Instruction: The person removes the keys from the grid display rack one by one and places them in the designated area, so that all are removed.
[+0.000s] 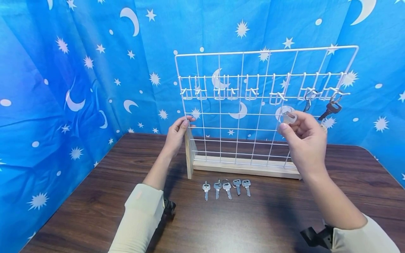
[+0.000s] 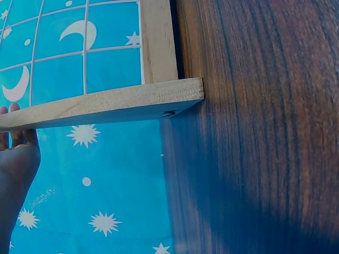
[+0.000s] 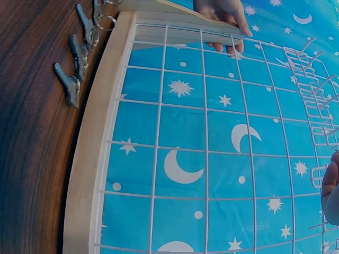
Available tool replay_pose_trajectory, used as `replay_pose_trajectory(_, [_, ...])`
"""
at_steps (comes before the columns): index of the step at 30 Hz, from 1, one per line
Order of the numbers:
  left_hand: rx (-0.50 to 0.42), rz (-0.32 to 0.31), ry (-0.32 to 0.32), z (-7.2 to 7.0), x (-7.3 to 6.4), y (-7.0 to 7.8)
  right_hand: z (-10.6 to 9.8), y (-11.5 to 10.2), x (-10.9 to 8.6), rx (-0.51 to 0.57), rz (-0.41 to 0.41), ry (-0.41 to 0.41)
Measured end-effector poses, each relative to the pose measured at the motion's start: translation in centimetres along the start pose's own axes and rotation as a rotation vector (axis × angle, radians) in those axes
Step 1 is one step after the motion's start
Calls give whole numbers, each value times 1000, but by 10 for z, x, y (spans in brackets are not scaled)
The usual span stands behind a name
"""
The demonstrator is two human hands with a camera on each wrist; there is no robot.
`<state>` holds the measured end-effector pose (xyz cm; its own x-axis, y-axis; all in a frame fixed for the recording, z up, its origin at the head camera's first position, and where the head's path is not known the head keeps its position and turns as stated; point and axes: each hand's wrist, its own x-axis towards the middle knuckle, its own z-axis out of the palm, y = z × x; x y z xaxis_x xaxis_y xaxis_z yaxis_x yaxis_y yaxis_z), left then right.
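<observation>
Silver metal key [image 1: 290,118], pinched between thumb and curled forefinger of the right hand [image 1: 306,142], before the white wire grid rack [image 1: 243,52]. In head view, placed just below and slightly right of the nearest white wire hook [image 1: 279,95]; depth gap not judged. Unable to determine long axis, with blade mostly covered. Noted left hand [image 1: 177,136] farther off, thumb and fingers closed about the pale wooden side support [image 1: 188,156]. Found no legible brand, label or writing.
</observation>
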<state>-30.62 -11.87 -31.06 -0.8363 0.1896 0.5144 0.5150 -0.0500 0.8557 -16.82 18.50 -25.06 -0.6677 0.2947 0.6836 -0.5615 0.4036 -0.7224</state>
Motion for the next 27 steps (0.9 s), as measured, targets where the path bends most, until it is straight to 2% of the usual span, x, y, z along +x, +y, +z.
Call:
replay_pose_trajectory(9, [3,7,-3,0,-1,0,0,7,-6,-15,38,-12])
replay_pose_trajectory(13, [23,16,2,0,-1,0,0,9,-10,-22,45,-28])
replay_pose_trajectory(27, [4,6,-1,1,-1,2,0,22,-23,-62,91,-102])
